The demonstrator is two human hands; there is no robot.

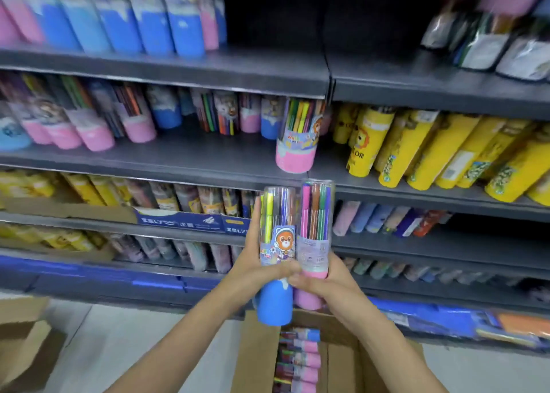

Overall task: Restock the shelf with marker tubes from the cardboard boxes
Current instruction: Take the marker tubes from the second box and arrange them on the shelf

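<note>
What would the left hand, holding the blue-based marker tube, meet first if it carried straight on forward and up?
Probably the pink-based tube standing alone at the shelf edge; the left hand and its blue-based tube point roughly toward it, though depth is unclear.

body: two forearms and hands in head view | left hand (pixel 262 269) – bare, no glove, ring or watch seen | right hand (pixel 320 282) – bare likewise | sleeves: none visible, forearms uncovered to frame edge
</note>
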